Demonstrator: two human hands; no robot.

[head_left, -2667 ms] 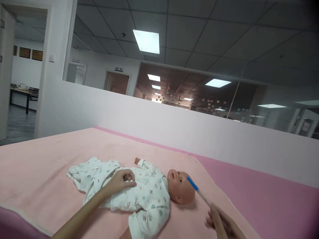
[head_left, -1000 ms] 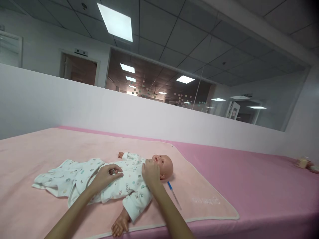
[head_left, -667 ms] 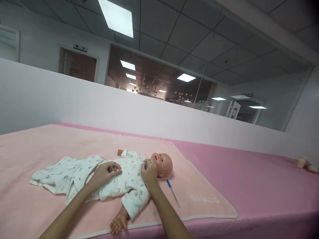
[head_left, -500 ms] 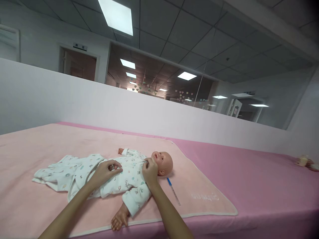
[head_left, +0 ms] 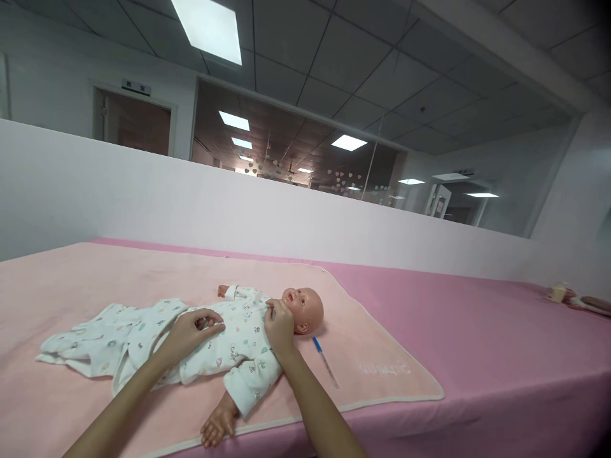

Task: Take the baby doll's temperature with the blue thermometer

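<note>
On the pink blanket (head_left: 386, 356), R hand (head_left: 279, 326) pinches the white printed baby suit (head_left: 238, 340) at the neck of the plastic doll (head_left: 308, 308). L hand (head_left: 191, 327), at 9 o'clock, pinches the tummy cloth; tug softly.

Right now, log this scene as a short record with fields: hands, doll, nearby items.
left hand: pinching the romper front at the belly
right hand: pinching the romper collar, beside the chin
doll: on its back, head to the right
blanket: pale pink, under the doll, on a pink surface
blue-tipped stick: lying on the blanket, apart from the doll's head
</note>
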